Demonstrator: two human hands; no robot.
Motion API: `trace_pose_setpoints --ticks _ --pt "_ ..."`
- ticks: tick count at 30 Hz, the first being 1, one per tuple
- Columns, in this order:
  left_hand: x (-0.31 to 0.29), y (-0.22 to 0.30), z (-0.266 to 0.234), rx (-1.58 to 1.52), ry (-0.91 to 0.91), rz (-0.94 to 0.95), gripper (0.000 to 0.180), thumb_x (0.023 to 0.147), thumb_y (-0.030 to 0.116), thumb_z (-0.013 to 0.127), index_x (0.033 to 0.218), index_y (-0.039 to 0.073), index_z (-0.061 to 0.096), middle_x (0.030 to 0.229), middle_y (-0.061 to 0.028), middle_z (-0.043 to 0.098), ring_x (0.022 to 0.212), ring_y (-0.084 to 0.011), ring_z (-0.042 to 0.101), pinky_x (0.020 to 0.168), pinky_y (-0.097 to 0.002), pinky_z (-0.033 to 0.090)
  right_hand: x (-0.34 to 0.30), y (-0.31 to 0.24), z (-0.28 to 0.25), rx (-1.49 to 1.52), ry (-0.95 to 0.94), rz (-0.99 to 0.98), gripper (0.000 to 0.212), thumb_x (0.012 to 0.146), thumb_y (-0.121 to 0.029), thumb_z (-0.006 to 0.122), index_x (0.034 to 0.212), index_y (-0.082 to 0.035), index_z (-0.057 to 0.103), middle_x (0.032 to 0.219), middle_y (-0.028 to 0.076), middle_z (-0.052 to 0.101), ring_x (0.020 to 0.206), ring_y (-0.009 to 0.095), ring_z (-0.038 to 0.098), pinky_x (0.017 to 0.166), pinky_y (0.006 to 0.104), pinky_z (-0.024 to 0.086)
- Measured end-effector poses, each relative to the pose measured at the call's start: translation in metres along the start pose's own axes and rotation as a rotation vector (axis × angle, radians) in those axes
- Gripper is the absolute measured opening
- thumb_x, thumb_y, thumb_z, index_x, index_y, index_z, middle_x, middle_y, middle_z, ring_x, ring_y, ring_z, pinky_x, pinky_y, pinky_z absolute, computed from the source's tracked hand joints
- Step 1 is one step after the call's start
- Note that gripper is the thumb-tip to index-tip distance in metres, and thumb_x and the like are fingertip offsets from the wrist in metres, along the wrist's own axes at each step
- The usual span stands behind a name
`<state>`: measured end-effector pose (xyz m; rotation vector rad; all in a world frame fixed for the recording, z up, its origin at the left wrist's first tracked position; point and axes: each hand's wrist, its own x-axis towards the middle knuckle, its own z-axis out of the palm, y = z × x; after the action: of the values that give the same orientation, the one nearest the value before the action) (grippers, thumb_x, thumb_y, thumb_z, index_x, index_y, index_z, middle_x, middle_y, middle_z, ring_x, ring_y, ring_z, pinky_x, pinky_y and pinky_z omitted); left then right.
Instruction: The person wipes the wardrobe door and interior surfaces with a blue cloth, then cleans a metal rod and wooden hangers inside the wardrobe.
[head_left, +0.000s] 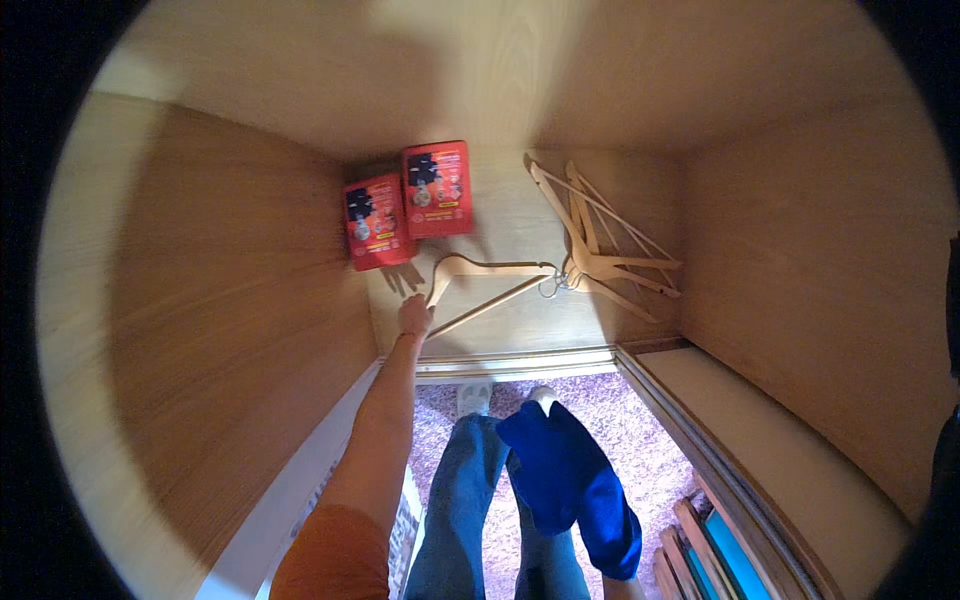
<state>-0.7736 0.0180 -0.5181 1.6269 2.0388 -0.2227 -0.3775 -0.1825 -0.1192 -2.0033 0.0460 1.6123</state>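
My left hand [415, 316] reaches into a wooden cabinet and is closed around the end of a wooden clothes hanger [500, 268]. This hanger has a lower bar and lies low over the cabinet floor, its metal hook toward the right. Beside that hook rests a loose pile of several wooden hangers [600, 262]. A deep blue cloth [565, 465], perhaps a garment, hangs in front of my legs. It covers my right hand, of which only a bit of forearm [622, 588] shows at the lower edge; the fingers are hidden.
Two red boxes [437, 188] with dark printed pictures stand at the left back, one partly beside the other. A metal track [515, 366] edges the cabinet front. Below are pinkish carpet [640, 430] and, at lower right, wooden-edged items with turquoise panels [725, 545].
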Motion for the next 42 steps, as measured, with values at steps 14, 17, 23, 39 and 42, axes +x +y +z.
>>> trace_pose_setpoints --ticks 14,17,23,39,42 --pt "-0.025 0.004 0.025 -0.215 -0.151 0.15 0.05 0.073 0.018 0.075 0.109 -0.001 0.047 0.08 -0.0209 0.065 0.078 -0.0369 0.066 0.069 -0.0453 0.055 -0.001 0.012 -0.001 -0.061 -0.022 0.028 0.028 0.083 -0.014 0.066 0.109 -0.006 0.061 0.103 0.007 0.064 0.097 0.016 0.059 0.084 0.0286 0.048" --pt "-0.076 0.007 0.006 -0.453 -0.13 -0.004 0.047 0.074 0.016 0.075 0.104 -0.002 0.043 0.082 -0.0225 0.065 0.071 -0.0383 0.067 0.064 -0.0455 0.055 -0.015 0.007 -0.001 -0.073 -0.047 0.007 0.028 0.082 -0.013 0.067 0.109 -0.006 0.061 0.103 0.007 0.064 0.097 0.016 0.059 0.084 0.0284 0.048" --pt "-0.176 0.042 -0.072 -1.34 -0.269 -0.295 0.033 0.089 0.002 0.057 0.117 0.002 0.04 0.085 -0.0129 0.061 0.082 -0.027 0.07 0.059 -0.0446 0.062 -0.047 -0.011 0.001 -0.097 -0.119 -0.091 0.029 0.081 -0.011 0.069 0.109 -0.006 0.061 0.103 0.007 0.064 0.098 0.016 0.058 0.085 0.028 0.048" --pt "-0.389 0.207 -0.436 -1.223 0.056 0.392 0.027 0.098 0.017 0.052 0.119 0.0 0.057 0.076 -0.0045 0.061 0.066 -0.0099 0.05 0.06 -0.0255 0.044 -0.21 -0.135 -0.025 -0.719 0.075 -1.129 0.023 0.086 -0.015 0.068 0.106 -0.005 0.062 0.088 0.005 0.064 0.079 0.019 0.06 0.07 0.0316 0.05" --pt "-0.419 0.218 -0.471 -1.005 0.09 0.545 0.023 0.097 0.019 0.054 0.111 0.001 0.056 0.074 -0.013 0.06 0.065 -0.018 0.056 0.059 -0.0305 0.045 -0.238 -0.154 -0.002 -0.673 0.001 -1.223 0.023 0.086 -0.015 0.068 0.106 -0.005 0.061 0.089 0.006 0.064 0.08 0.019 0.06 0.071 0.0317 0.05"
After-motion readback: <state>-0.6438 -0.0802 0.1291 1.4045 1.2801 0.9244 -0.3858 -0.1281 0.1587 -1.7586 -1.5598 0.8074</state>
